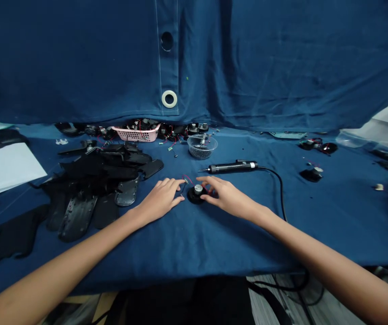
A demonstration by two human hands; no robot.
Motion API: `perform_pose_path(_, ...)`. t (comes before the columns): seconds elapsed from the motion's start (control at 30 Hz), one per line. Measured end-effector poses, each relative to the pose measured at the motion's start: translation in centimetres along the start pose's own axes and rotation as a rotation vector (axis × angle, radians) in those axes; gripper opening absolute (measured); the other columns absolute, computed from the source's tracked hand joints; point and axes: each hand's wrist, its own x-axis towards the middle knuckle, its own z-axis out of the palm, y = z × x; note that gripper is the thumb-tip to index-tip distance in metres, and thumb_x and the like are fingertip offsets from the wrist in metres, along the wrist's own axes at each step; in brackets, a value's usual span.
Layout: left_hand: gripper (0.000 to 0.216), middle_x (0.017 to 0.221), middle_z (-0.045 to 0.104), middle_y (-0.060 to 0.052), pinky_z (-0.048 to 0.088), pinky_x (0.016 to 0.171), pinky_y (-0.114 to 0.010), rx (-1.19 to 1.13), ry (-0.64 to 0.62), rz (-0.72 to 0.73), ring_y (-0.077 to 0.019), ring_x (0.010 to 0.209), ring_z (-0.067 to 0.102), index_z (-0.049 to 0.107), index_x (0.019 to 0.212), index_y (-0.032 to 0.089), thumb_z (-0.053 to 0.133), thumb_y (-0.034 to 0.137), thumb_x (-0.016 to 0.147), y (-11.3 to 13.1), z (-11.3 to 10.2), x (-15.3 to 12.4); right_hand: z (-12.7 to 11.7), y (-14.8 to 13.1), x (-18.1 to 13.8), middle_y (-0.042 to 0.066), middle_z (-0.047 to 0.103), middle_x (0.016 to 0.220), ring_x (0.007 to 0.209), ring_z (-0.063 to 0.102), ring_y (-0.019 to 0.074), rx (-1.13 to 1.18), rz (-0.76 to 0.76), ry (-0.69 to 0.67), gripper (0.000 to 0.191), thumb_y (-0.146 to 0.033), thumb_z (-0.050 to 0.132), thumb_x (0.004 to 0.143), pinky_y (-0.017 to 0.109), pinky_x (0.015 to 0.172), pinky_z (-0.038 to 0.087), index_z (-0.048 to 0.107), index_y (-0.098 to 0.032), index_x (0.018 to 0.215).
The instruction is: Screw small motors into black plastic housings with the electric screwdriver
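A small black round motor part [195, 194] with a silver hub and thin red wires lies on the blue cloth between my hands. My right hand [226, 196] rests just right of it, its fingertips curled against the part's edge. To the left, my left hand [161, 198] lies palm down on the cloth, fingers stretched toward the wires and a tiny connector [184, 181]. A black electric screwdriver [231, 167] lies just beyond my right hand, its cable running off to the right.
A heap of black fan blades [95, 189] lies at the left. A pink basket [136, 133] and a clear bowl of small screws [202, 146] stand at the back. More motor parts [311, 174] sit at the right, white paper [4, 168] at far left.
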Motion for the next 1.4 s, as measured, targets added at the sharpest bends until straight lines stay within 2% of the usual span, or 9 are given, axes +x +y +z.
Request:
perform_pose_path(0.27,0.023,0.095,0.062,-0.007,0.037,0.086,-0.037,0.136,0.003,0.115,-0.0234,0.094,0.054,0.061,0.099,0.018,0.043,0.032,0.099,0.8,0.0,0.2,-0.4,0.6,0.5,0.006,0.064,0.104,0.091,0.062,0.0180,-0.025,0.019,-0.012,0.022,-0.018,0.052,0.091,0.032,0.083,0.049,0.057,-0.020,0.112)
perform_pose_path(0.5,0.021,0.096,0.063,-0.007,0.038,0.087,-0.038,0.178,0.038,0.134,-0.0229,0.093,0.055,0.058,0.105,0.015,0.044,0.029,0.097,1.3,-0.3,0.0,-1.8,0.7,0.8,0.003,0.065,0.085,0.076,0.061,0.0165,-0.042,0.087,-0.079,0.024,-0.027,0.055,0.091,0.029,0.071,0.045,0.058,-0.018,0.113)
perform_pose_path(0.67,0.031,0.101,0.063,-0.008,0.039,0.088,-0.038,0.185,0.027,0.193,-0.0238,0.095,0.055,0.055,0.118,0.015,0.050,0.036,0.095,1.4,-0.2,0.1,-2.1,-0.2,0.8,-0.003,0.058,0.072,0.058,0.061,0.0123,0.384,0.222,-0.112,0.029,-0.035,0.053,0.092,0.028,0.062,0.049,0.054,-0.021,0.117)
perform_pose_path(0.77,0.023,0.097,0.063,-0.006,0.039,0.085,-0.037,0.173,0.014,0.198,-0.0225,0.093,0.056,0.059,0.109,0.016,0.049,0.032,0.097,1.5,0.1,0.3,-1.9,-0.9,1.2,0.002,0.063,0.084,0.065,0.067,0.0140,0.722,0.312,-0.129,0.026,-0.036,0.055,0.090,0.032,0.067,0.056,0.059,-0.017,0.106)
perform_pose_path(0.87,0.019,0.096,0.063,-0.005,0.039,0.084,-0.036,0.152,0.018,0.185,-0.0213,0.092,0.056,0.060,0.102,0.017,0.050,0.031,0.096,1.5,0.2,0.3,-1.5,-1.0,1.6,0.007,0.068,0.094,0.078,0.068,0.0158,0.830,0.300,-0.110,0.023,-0.030,0.056,0.088,0.035,0.078,0.056,0.060,-0.015,0.104)
perform_pose_path(0.97,0.016,0.094,0.064,-0.004,0.039,0.084,-0.035,0.121,0.021,0.171,-0.0206,0.091,0.056,0.060,0.098,0.017,0.052,0.029,0.095,1.5,0.1,0.3,-0.9,-0.6,1.9,0.007,0.069,0.104,0.086,0.067,0.0157,0.757,0.211,-0.040,0.027,-0.025,0.057,0.087,0.034,0.079,0.054,0.055,-0.018,0.113)
perform_pose_path(1.07,0.012,0.092,0.063,-0.004,0.040,0.084,-0.034,0.089,0.024,0.153,-0.0202,0.090,0.056,0.059,0.095,0.017,0.053,0.027,0.093,1.6,0.0,0.2,-0.5,-0.3,2.2,0.006,0.069,0.108,0.093,0.066,0.0164,0.595,0.135,0.052,0.020,-0.023,0.056,0.087,0.036,0.084,0.051,0.051,-0.020,0.106)
perform_pose_path(1.23,0.008,0.090,0.062,-0.003,0.040,0.082,-0.033,0.036,0.019,0.123,-0.0194,0.089,0.055,0.058,0.093,0.017,0.056,0.025,0.091,1.4,-0.1,0.4,-0.3,0.4,2.5,0.005,0.069,0.105,0.099,0.062,0.0194,0.242,0.017,0.126,0.013,-0.023,0.054,0.090,0.040,0.091,0.047,0.061,-0.019,0.101)
perform_pose_path(1.4,0.008,0.091,0.062,-0.003,0.040,0.082,-0.033,-0.002,0.006,0.105,-0.0194,0.089,0.055,0.058,0.093,0.018,0.056,0.025,0.091,1.4,-0.1,0.4,-0.4,1.3,2.7,0.005,0.068,0.115,0.110,0.059,0.0200,0.168,-0.071,0.170,0.023,-0.023,0.049,0.094,0.041,0.099,0.043,0.063,-0.020,0.112)
